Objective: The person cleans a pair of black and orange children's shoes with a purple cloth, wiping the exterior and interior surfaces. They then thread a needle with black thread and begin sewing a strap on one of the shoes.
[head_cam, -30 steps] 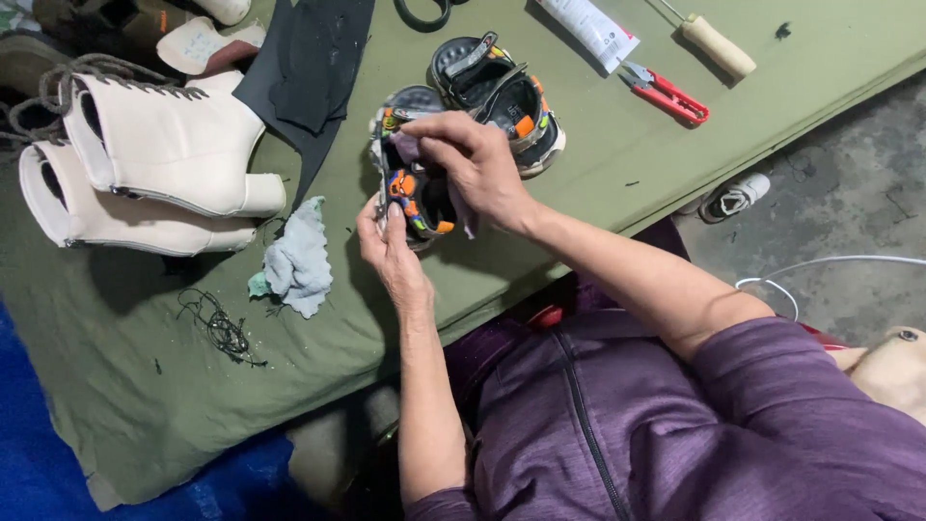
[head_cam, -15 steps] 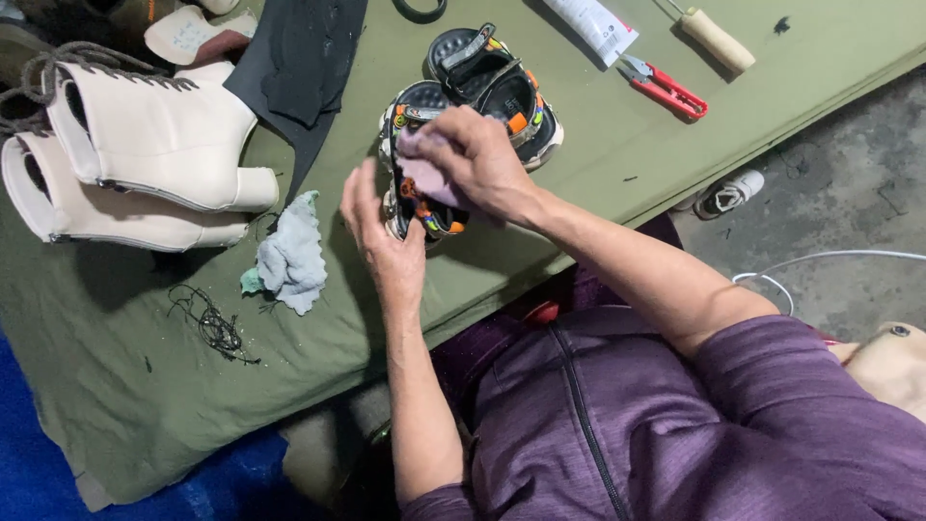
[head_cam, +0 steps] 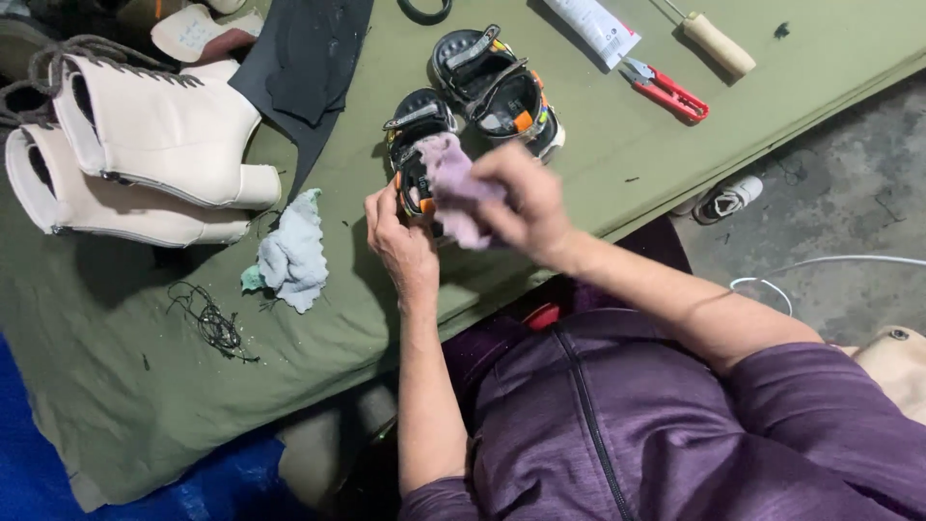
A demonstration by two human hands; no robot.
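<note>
Head view: left hand (head_cam: 400, 241) grips sandal (head_cam: 413, 145); right hand (head_cam: 526, 198) clutches pale cloth (head_cam: 449, 178).

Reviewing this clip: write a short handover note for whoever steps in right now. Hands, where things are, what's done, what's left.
Left hand: steadies the small black sandal at the edge of the green table.
Right hand: grip closed on a pale purple cloth, pressed on that sandal.
Second sandal lies just behind it, untouched.
Spare blue-grey rag lies left of the hands, by the white boots.
Done: cannot tell how much is wiped.
Left: probably finish this sandal, then the other one.
</note>
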